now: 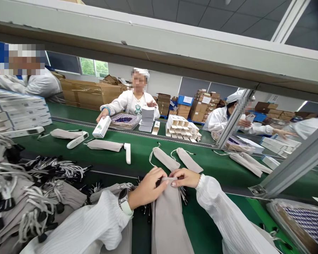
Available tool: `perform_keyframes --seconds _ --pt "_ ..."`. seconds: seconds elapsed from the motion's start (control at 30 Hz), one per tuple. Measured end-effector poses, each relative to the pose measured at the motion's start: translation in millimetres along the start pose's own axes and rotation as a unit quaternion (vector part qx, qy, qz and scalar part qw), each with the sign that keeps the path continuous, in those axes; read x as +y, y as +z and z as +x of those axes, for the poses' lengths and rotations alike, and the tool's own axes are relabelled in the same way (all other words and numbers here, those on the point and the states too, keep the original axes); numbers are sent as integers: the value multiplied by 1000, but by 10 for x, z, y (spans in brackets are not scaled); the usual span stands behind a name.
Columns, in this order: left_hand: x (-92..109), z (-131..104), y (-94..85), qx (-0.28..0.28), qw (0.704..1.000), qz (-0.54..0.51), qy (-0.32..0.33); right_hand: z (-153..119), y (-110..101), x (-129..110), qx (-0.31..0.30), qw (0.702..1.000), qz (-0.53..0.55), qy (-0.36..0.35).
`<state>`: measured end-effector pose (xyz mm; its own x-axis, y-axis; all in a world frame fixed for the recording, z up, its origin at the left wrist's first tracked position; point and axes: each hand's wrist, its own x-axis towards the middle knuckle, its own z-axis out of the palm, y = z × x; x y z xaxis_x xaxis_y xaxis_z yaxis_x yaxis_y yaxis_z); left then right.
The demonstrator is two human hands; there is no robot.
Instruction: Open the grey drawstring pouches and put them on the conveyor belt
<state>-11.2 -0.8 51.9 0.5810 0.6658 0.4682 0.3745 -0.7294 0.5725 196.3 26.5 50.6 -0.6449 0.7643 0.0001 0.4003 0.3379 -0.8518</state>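
Observation:
A long grey fabric pouch [169,218] lies lengthwise in front of me. My left hand [149,187], with a watch on its wrist, pinches the left side of the pouch's far end. On the right side of the same end, the fingers of my right hand [186,177] are closed on the cloth. Black-tipped cords stick out beside the pouch. Just beyond my hands, a grey drawstring pouch [166,158] and another drawstring pouch [189,159] rest on the green belt [140,169].
Heaped pouches with cords [55,197] fill the left side. A white handheld device [127,153] lies on the belt. Across it, a co-worker [134,102] holds a white box [101,127]. A metal post [294,162] slants at right, near a tray [302,222]. A shelf [159,46] spans overhead.

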Motion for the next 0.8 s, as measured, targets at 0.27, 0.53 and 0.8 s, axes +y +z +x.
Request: perform_keyframes --seconds 0.27,0.53,0.8 --pt "-43 -105 234 -50 986 147 58 649 161 -219 140 981 -113 73" --pt "-133 -141 306 -17 985 137 107 2061 644 -179 148 933 -282 167" --pt "-123 -128 261 -30 992 102 65 1653 248 154 229 936 -182 198"
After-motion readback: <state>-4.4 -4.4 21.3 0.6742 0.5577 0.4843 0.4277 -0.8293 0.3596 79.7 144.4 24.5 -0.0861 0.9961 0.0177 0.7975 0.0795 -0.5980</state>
